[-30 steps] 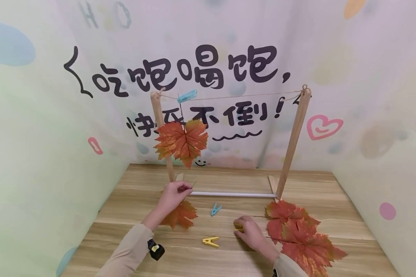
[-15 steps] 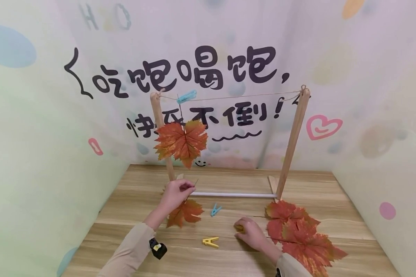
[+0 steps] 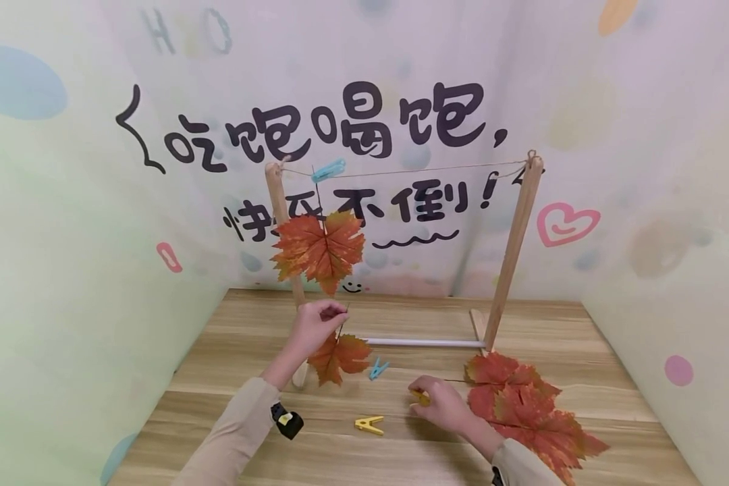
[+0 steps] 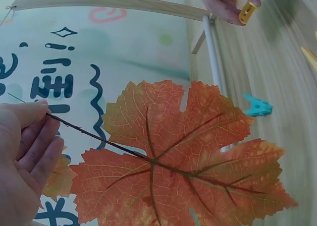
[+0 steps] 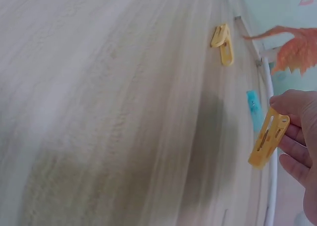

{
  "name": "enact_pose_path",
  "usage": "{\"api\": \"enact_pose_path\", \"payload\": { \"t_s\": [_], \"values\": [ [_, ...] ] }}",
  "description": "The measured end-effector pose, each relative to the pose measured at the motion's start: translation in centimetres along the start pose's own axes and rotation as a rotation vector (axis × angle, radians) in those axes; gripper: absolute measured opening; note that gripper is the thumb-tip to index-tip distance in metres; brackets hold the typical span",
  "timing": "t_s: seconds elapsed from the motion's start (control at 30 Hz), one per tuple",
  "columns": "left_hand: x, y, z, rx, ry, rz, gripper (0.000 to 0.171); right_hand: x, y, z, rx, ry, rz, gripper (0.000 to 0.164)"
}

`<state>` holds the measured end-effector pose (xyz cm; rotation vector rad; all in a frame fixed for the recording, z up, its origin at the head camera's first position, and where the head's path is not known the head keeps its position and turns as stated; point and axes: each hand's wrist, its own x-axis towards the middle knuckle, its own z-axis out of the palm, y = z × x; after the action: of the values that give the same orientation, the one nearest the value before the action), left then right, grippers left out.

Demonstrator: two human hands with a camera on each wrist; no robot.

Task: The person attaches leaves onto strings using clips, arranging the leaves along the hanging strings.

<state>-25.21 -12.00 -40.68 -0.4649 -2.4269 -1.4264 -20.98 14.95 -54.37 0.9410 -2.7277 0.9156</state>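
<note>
My left hand pinches the dark stem of an orange-red artificial maple leaf between thumb and index finger. The leaf hangs from its stem in front of the frame's left post, low over the table. In my right hand is a yellow clothespin, gripped by thumb and fingers. Above the left hand, a second leaf dangles from the string, its stem clipped by a blue clothespin.
Wooden posts and a white rod make up the frame. A blue clothespin and a yellow clothespin lie on the table. Several red leaves are spread at the right.
My left hand has risen and moved slightly right, lifting the leaf by its stem. The right hand, with the yellow clothespin, has lifted slightly in nearly the same place.
</note>
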Motion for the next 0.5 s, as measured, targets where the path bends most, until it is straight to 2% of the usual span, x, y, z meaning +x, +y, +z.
{"api": "enact_pose_path", "payload": {
  "t_s": [0.33, 0.5],
  "values": [
    [1.4, 1.4, -0.2, -0.021, 0.019, 0.059, 0.004, 0.0, -1.3, -1.1, 0.014, 0.010, -0.049, 0.024],
    [2.3, 2.3, -0.3, -0.025, 0.028, 0.061, 0.007, 0.0, -1.7, -1.7, 0.075, 0.004, -0.062, 0.025]
  ]
}}
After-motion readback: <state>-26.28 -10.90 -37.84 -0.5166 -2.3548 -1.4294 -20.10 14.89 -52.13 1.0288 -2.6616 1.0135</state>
